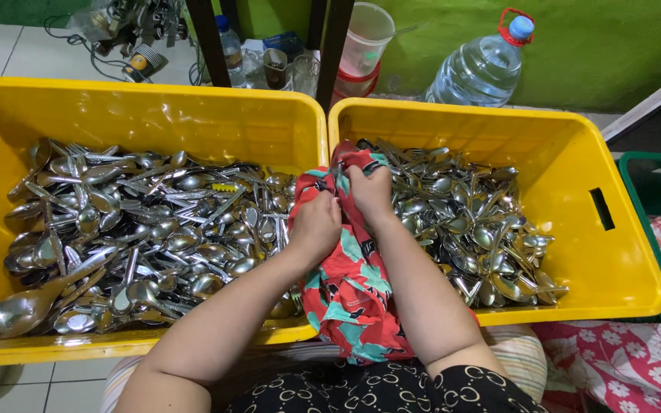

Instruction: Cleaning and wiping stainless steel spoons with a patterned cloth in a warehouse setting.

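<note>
Both hands grip one red-and-teal patterned cloth (pixel 350 283) at frame centre: left hand (pixel 317 223) closed on its folds, right hand (pixel 371 190) pinching a cloth-wrapped spoon (pixel 342 155) through it. Two yellow crates (pixel 193 115) fill the middle, each heaped with too many spoons (pixel 139 237) and forks to count. Behind, upper right, stands one large water bottle (pixel 483 70); at upper centre, one small bottle (pixel 232 47).

Two crates side by side, walls touching: left crate (pixel 9 115) full of spoons and forks (pixel 131 229), right crate (pixel 621 252) holding a second cutlery pile (pixel 476 229). Cloth (pixel 353 291) draped over the shared wall, left hand (pixel 315 226) and right hand (pixel 371 191) on it. Water bottle (pixel 483 70) and cups (pixel 365 38) behind the crates. Third bin (pixel 656 183) right of them.
</note>
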